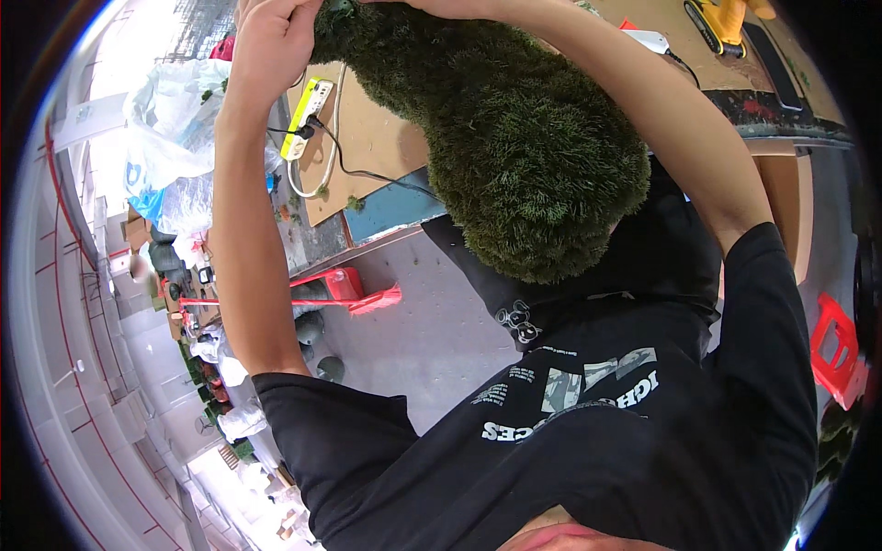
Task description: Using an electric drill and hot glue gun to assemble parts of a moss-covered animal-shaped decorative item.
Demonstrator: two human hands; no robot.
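Note:
A large dark-green artificial topiary (542, 156) with a rounded, bushy end lies across the table edge and over my lap. Its narrower part reaches up to the top left of the head view. At that narrow end, my left hand (276, 41) has its fingers curled closed against the foliage. Whatever they pinch is hidden at the picture's upper edge. My right hand (450, 5) lies along the top side of the topiary, mostly cut off by the frame, so its fingers do not show.
On the table are a yellow-and-white power strip (308, 119) with cables, a yellow power tool (717, 26) and a white corded device (649, 39). Clear plastic bags (175, 119) bulge at the left. A red dustpan (344, 285) is below the table; a red plastic stool (836, 349) stands right.

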